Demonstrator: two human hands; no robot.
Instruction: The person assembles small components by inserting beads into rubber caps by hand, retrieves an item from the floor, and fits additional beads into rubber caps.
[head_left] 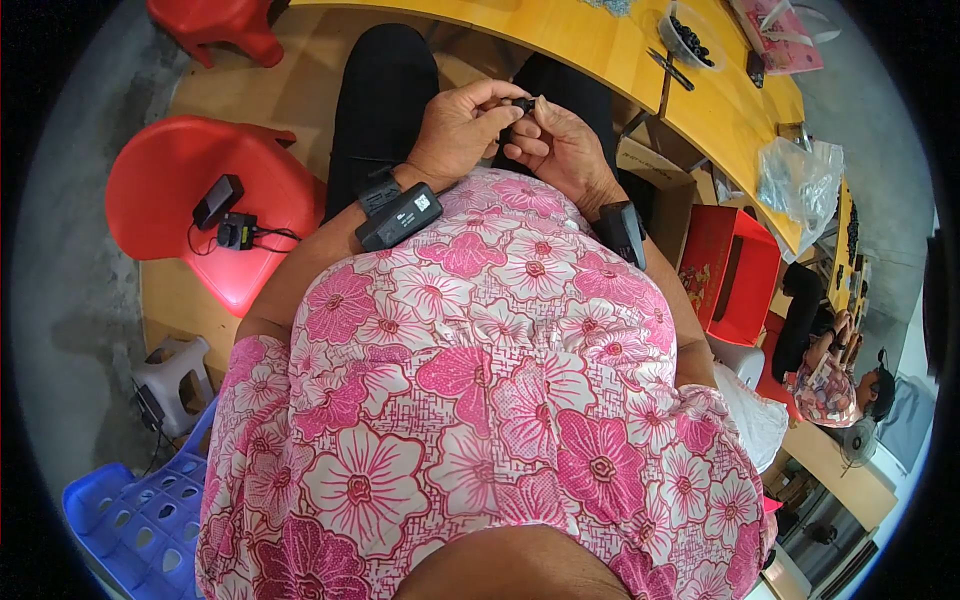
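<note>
Scanning left to right: a red plastic stool (pixel 190 200) carries a small black device with its cable (pixel 228 215), parked well apart from the work. Over the lap, the left hand (pixel 462 130) pinches a small dark part (pixel 522 104) at the fingertips, and the right hand (pixel 555 145) closes on the same piece from the other side — both grip it, held close for fine fingerwork. Black wrist units sit on both forearms. Ahead, the yellow table (pixel 600 45) bears a bowl of dark pieces (pixel 690 40); a red box (pixel 735 270) crowds the right knee.
</note>
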